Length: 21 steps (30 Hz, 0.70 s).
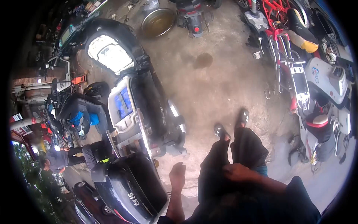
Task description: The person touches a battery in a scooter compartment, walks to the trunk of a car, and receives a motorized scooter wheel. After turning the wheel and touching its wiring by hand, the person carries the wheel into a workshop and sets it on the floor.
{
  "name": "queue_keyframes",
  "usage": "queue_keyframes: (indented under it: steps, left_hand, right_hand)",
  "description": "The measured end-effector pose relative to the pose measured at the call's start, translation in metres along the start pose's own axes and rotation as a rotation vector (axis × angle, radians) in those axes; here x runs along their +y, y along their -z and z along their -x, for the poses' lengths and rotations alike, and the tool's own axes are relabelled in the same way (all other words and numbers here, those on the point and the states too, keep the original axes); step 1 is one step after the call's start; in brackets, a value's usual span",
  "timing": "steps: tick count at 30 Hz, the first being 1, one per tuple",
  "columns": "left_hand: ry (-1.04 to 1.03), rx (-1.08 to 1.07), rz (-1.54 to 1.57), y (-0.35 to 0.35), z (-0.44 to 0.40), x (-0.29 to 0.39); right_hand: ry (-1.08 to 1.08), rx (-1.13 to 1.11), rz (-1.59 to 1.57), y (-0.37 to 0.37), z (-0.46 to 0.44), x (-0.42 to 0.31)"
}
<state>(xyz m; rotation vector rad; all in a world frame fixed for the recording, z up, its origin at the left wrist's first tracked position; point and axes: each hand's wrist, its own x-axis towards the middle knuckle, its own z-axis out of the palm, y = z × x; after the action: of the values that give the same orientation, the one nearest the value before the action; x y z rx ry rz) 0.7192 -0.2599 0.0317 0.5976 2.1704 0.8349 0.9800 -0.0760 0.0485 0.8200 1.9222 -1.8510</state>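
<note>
Apparently, our step is a pause. We list: one scooter point(153, 93), to our left; one black box point(141, 181), at its near end; one left hand point(177, 174), just beside the box, nothing visibly held, finger closure unclear; one right hand point(238, 172), over our legs point(250, 145), grip untellable. Handling the box, we judge, calls for a leftward reach.

Black scooter point(156, 108): seat point(111, 55) raised, pale underside showing, compartment point(131, 122) uncovered. Glossy black rear box point(125, 179), white-lettered, mounted behind.
</note>
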Motion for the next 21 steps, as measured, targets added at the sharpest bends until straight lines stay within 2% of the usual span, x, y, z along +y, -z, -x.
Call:
queue_keyframes:
  steps: [2,6,8,10,12,14,15,17,21]
  left_hand:
    - [0.093,0.132,0.188,0.006,-0.011,0.025]
    - [0.202,0.336,0.165,0.011,-0.026,0.092]
    - [0.230,0.359,0.190,0.005,-0.033,0.076]
    - [0.162,0.332,-0.020,-0.007,-0.048,0.100]
    - [0.033,0.411,0.112,-0.029,-0.048,0.064]
    - [0.117,0.454,0.246,-0.039,-0.042,0.053]
    - [0.159,0.456,0.191,-0.041,-0.044,0.070]
    - [0.296,0.469,0.170,-0.041,-0.048,0.095]
    - [0.239,0.465,0.173,-0.065,-0.048,0.045]
  right_hand:
    - [0.026,-0.053,0.042,0.027,-0.013,-0.008]
    - [0.087,-0.165,0.108,0.087,-0.041,-0.019]
    - [0.111,-0.294,0.136,0.122,-0.065,-0.027]
    - [0.075,-0.420,0.129,0.154,-0.084,-0.031]
    - [-0.008,-0.552,0.091,0.178,-0.101,-0.036]
    - [0.013,-0.664,0.081,0.187,-0.107,-0.028]
    - [0.029,-0.701,0.155,0.187,-0.108,-0.022]
    - [-0.020,-0.739,0.261,0.196,-0.122,-0.051]
    - [-0.050,-0.691,0.535,0.207,-0.179,-0.117]
